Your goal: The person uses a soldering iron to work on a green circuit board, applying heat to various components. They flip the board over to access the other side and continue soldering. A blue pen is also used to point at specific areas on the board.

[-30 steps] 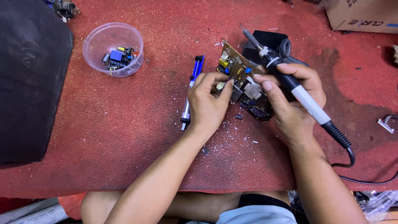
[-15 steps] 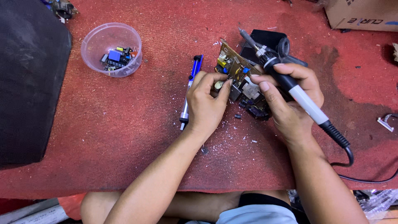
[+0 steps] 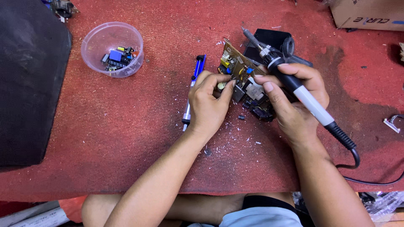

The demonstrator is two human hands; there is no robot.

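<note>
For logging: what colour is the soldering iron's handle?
Black grip, white rear section on the soldering iron; head view.

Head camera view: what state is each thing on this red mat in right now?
Brown circuit board: tilted on edge, held by both hands.
Black-and-white soldering iron: in right hand, tip raised.
Left hand: fingers pinching a small part.
Blue-and-silver desoldering pump: lying flat.
Clear plastic bowl: upright, holding small parts.

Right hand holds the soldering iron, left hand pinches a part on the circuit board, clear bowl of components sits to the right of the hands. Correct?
Not quite. In the head view the clear bowl sits to the left of the hands, not the right. The rest holds: the right hand holds the soldering iron and the left hand pinches a part on the circuit board.
</note>
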